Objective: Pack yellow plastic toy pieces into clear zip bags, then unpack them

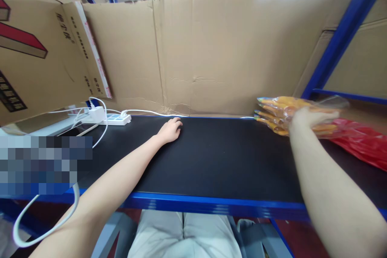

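Note:
My left hand [171,130] rests on the black mat toward the back of the table, fingers slightly bent and apart, with nothing in it. At the right, my right hand [304,117] grips a clear plastic bag of long orange-yellow items [273,115], stacked in layers with blue-green tips at their left ends. What kind of items they are I cannot make out. Motion blurs this hand, and its fingertips are partly hidden. A shiny red plastic bag [363,141] lies right beside the clear one.
A white power strip [116,119] with a plugged-in charger [96,114] and loose white cables stands at the back left. Cardboard panels [211,56] wall the back and left. A blue metal edge [211,205] borders the black tabletop [217,161]; a blue post [341,36] slants at right.

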Tool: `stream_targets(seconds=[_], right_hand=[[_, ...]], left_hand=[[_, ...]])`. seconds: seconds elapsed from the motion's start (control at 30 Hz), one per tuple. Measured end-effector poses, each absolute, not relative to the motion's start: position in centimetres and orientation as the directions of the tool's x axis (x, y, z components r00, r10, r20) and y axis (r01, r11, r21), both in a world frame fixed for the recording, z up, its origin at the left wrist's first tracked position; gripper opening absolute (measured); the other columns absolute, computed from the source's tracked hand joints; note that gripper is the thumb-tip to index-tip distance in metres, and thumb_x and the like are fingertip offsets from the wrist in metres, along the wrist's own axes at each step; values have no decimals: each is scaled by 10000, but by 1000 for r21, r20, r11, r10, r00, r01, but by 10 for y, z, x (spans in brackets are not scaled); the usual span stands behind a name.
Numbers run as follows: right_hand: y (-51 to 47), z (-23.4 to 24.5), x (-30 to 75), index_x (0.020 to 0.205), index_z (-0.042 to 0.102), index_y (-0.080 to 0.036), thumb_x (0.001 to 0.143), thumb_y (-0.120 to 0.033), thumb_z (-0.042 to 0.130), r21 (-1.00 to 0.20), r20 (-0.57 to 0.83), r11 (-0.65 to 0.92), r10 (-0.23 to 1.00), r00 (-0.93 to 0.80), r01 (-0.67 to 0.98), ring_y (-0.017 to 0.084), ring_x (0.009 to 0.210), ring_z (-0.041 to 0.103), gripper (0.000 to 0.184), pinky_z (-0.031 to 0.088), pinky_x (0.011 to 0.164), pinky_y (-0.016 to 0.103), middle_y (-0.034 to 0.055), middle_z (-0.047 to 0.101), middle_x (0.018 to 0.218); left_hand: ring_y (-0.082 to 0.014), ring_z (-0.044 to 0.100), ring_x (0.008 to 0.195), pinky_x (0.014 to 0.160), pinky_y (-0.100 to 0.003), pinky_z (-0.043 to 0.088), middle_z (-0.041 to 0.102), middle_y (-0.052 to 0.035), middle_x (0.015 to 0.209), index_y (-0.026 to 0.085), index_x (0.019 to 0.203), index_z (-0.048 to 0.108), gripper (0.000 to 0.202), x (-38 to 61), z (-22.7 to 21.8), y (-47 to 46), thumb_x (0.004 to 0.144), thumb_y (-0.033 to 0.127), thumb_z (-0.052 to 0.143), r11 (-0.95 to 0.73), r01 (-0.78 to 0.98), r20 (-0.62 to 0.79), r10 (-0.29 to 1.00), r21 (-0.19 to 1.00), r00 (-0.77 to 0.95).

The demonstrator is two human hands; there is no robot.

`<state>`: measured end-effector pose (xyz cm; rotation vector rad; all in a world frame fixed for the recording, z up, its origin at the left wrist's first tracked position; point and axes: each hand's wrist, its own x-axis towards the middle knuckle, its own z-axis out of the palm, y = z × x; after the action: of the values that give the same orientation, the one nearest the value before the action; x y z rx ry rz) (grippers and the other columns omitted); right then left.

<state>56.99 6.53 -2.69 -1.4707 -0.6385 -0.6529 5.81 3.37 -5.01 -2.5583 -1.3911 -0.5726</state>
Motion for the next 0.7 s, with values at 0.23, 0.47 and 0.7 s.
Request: stream_targets(seconds=[0.23,0.47,0.7], right_hand=[[37,-9,532,1217,455,-140,729,-88,387,-755,641,-157,29,767,637,352,1345,107,495,9,1022,615,192,240,1430],[25,-8,521,897,598,-195,828,-174,289,-716,686,-105,77,724,690,403,1294,170,318,-60,935,702,167,419,1213],[2,21,468,1015,573,-220,886,-210,269,-342,927,-18,156,340,940,369,1287,222,330,37,941,702,163,405,1273]], left_hand=[[-251,464,1189,997,-380,405,452,-120,1322,154,1085,578,303,59,-51,34,811,178,451,-561,827,409,763,34,500],[-246,471,1178,995,-382,408,454,-115,1319,156,1089,576,301,59,-50,33,817,186,449,-566,823,398,766,48,504],[-243,454,1201,1000,-391,402,475,-112,1301,164,1071,585,292,60,-49,31,819,171,438,-576,814,389,767,69,510]])
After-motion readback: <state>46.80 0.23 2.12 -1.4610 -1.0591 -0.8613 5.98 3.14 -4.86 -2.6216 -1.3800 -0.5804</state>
